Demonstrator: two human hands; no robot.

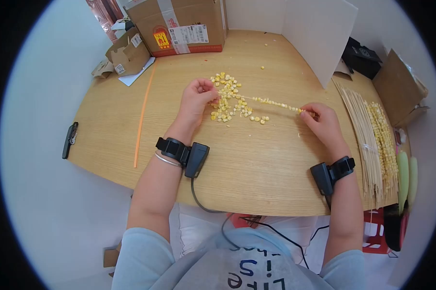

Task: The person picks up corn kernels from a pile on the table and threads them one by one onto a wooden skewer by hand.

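Note:
A thin skewer with yellow corn kernels threaded along it stretches between my hands above the table. My right hand is closed round its right end, thumb and fingers pinched together. At the other end, the fingertips of my left hand are pinched where the bare part of the stick meets them. Whether a single kernel also sits in that pinch is hidden. Loose corn kernels lie in a scattered pile beneath the stick, beside my left hand.
On the right lie a bundle of bare skewers, filled corn skewers and green corn husks. A cardboard box and a white panel stand at the back. An orange strip and black clip are leftward.

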